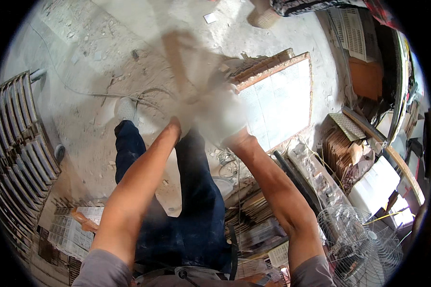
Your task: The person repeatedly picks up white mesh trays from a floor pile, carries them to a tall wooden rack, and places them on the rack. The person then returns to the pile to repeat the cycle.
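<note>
Both my forearms reach forward over my legs and meet in a pale, dusty blur. My right hand [229, 117] shows as a whitish smear, perhaps gloved, and its fingers are not distinct. To its left, my left hand [183, 111] is smeared as well, close beside the right one. Whatever they may hold is hidden in the blur. Right of my hands lies a white rectangular panel [280, 103] with a fine grid face and rough brownish edges. Another slab [263, 67] with a broken edge shows along its far side.
A grey cable [105, 94] runs across the dusty, debris-strewn floor. Metal grilles [17, 143] stand at left. A wire fan [361, 241], a white box [374, 185] and stacked brown sheets [342, 148] crowd the right. At the top, another person's shoe [266, 19] shows.
</note>
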